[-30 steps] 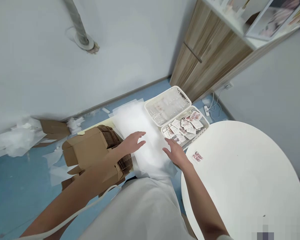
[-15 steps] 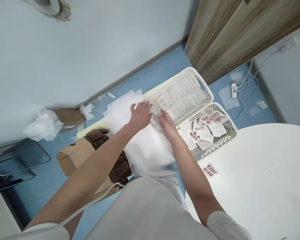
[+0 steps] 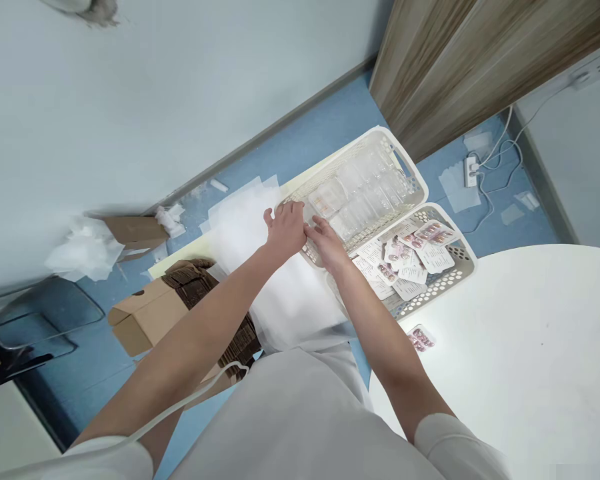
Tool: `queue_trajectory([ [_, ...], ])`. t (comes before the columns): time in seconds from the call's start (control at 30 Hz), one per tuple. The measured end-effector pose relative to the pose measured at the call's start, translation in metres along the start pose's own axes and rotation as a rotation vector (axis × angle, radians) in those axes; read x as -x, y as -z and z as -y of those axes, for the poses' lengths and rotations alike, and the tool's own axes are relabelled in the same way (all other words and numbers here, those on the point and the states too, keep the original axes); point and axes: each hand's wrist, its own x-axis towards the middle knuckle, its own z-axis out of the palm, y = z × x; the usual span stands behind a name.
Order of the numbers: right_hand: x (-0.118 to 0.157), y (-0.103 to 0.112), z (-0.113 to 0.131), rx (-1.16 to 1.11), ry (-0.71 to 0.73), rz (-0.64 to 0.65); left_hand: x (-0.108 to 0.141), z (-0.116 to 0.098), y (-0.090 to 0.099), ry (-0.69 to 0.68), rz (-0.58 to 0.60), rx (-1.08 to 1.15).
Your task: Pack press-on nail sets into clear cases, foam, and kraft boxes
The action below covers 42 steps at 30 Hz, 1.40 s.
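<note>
Over the near end of a white perforated basket [image 3: 414,160], my two hands are close together. My left hand [image 3: 287,231] has its fingers bent down at the rim; whatever lies beneath them is hidden. Beside it, my right hand [image 3: 329,247] has its fingers apart, with its thumb side almost touching my left hand. Rows of clear plastic boxes [image 3: 365,193] fill the basket beyond my fingers. A second basket [image 3: 463,267], nearer the round table, holds printed white cards and packs of pink press-on nails [image 3: 434,233].
White translucent sheets [image 3: 285,300] lie in front of me. To the left are an open carton [image 3: 150,313] and stacked folded brown cardboard [image 3: 240,343]. A white round table [image 3: 520,333] carries one pink nail pack [image 3: 421,339]. A power strip [image 3: 471,171] with cables lies on the floor.
My hands have come closer together above the basket's near end. My left fingers are drawn closer to one another. The view has shifted slightly.
</note>
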Motion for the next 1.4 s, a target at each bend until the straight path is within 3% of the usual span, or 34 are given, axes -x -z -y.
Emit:
queue_trajectory([
  [0.2, 0.022, -0.003, 0.027, -0.226, -0.126, -0.031, 0.011, 0.005, 0.006, -0.055, -0.09, 0.081],
  [0.4, 0.067, -0.009, 0.04, -0.383, -0.022, -0.074, 0.044, 0.012, 0.012, -0.255, -0.257, 0.311],
  [0.57, 0.13, -0.019, 0.03, -0.354, 0.168, -0.14, 0.093, 0.015, 0.015, -0.331, -0.328, 0.418],
  [0.77, 0.222, -0.033, -0.011, -0.259, 0.304, -0.231, 0.175, 0.019, 0.009, -0.467, -0.352, 0.562],
  [1.07, 0.343, -0.034, -0.081, -0.079, 0.448, -0.512, 0.27, 0.0, -0.012, -0.756, -0.218, 0.713],
  [1.23, 0.393, -0.016, -0.103, 0.082, 0.522, -0.678, 0.297, -0.025, -0.021, -0.875, -0.054, 0.774],
  [1.4, 0.431, 0.01, -0.118, 0.302, 0.563, -0.93, 0.314, -0.062, -0.029, -0.965, 0.136, 0.75],
])
